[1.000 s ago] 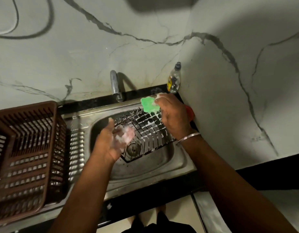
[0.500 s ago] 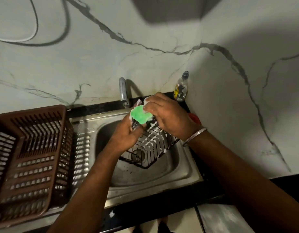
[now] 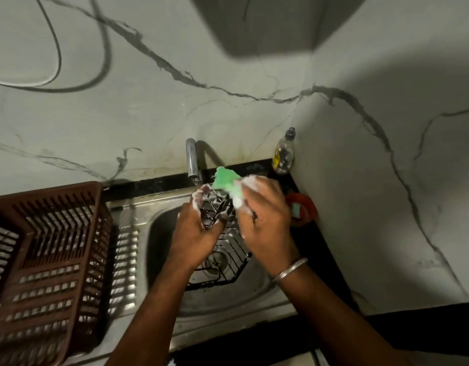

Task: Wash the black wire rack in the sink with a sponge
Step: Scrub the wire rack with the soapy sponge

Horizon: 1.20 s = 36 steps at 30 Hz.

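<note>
The black wire rack (image 3: 229,256) stands tilted in the steel sink (image 3: 236,310), its lower corner over the drain and its upper end raised toward the tap. My left hand (image 3: 195,233), foamy at the fingertips, grips the rack's upper part from the left. My right hand (image 3: 265,223), covered in suds, holds the green sponge (image 3: 224,180) against the top edge of the rack. Both hands hide the middle of the rack.
A chrome tap (image 3: 192,161) rises behind the sink. A brown plastic dish basket (image 3: 47,262) sits on the draining board at the left. A soap bottle (image 3: 283,154) and a red round holder (image 3: 303,207) stand in the right corner by the marble wall.
My left hand moved from hovering open over the sink to gripping the rack. The rack has been lifted steeper, and the sponge has gone up to its top edge.
</note>
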### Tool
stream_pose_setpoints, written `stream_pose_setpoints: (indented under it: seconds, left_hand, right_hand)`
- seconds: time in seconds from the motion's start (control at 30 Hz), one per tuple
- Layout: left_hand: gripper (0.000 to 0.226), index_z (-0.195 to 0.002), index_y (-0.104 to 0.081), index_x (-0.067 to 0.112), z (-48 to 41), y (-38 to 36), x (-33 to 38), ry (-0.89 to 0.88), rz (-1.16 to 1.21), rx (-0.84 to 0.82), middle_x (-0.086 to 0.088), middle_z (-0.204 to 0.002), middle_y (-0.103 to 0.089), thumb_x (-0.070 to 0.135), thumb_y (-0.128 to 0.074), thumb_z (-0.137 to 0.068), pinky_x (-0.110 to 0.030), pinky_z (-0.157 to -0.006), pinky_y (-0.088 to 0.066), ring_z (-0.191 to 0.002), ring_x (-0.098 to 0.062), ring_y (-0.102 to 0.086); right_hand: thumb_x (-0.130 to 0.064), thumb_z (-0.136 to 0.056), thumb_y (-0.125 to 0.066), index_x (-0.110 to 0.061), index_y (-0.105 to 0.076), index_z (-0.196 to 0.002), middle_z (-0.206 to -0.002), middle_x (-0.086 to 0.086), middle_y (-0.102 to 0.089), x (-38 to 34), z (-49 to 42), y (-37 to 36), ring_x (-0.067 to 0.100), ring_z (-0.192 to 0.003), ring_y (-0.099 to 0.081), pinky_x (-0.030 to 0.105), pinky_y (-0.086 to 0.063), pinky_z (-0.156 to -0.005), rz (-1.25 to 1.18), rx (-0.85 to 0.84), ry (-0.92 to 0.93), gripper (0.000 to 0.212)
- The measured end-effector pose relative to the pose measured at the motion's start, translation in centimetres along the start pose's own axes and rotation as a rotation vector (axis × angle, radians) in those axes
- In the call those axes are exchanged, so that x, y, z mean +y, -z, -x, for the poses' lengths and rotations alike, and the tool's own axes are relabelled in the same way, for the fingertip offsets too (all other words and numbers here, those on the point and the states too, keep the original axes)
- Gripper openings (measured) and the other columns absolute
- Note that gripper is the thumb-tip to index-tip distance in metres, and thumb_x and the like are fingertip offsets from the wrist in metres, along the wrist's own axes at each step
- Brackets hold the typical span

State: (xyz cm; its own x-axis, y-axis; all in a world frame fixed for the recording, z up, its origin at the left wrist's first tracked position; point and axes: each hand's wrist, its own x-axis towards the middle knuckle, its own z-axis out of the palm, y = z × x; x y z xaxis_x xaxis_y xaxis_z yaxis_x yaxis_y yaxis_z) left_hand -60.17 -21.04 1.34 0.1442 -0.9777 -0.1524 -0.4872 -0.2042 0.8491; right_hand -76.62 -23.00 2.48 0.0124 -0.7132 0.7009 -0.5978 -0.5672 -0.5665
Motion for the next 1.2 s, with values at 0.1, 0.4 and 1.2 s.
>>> stream_pose_setpoints:
  seconds: [0.1, 0.4, 1.2]
  left_hand:
    - [0.082, -0.147, -0.044, 0.042, 0.1, -0.5, 0.7, 0.001, 0.029, -0.002, 0.019, -0.14, -0.059, 0.067, -0.075, -0.075, -0.039, -0.106, -0.051, -0.125, -0.006, -0.059]
    - [0.09, -0.158, -0.034, 0.028, 0.9, -1.1, 2.0, 0.074, 0.001, 0.052, 0.008, -0.147, -0.054, 0.049, -0.082, -0.086, -0.028, -0.1, -0.05, -0.131, -0.016, -0.053]
    - [0.124, -0.152, -0.047, 0.028, 0.0, 0.3, 2.3, 0.273, 0.633, 0.15, -0.003, -0.153, -0.058, 0.09, -0.084, -0.05, -0.057, -0.117, -0.043, -0.137, -0.026, -0.056]
  right_hand:
    - [0.003, -0.092, -0.073, 0.006, -0.077, -0.102, -0.107, 0.014, -0.07, -1.1, -0.2, -1.0, 0.027, -0.102, -0.063, 0.038, -0.054, -0.09, -0.006, 0.123, 0.019, 0.012]
    - [-0.007, -0.098, -0.069, -0.011, -0.074, -0.09, -0.074, -0.011, -0.065, -2.8, 0.4, -2.7, 0.003, -0.066, -0.058, 0.023, -0.048, -0.058, -0.539, 0.128, -0.607, 0.01]
    - [0.0, -0.095, -0.064, -0.004, -0.061, -0.085, -0.077, 0.007, -0.057, -2.8, 3.7, -2.0, 0.024, -0.068, -0.054, 0.047, -0.047, -0.06, -0.539, -0.286, -0.385, 0.011]
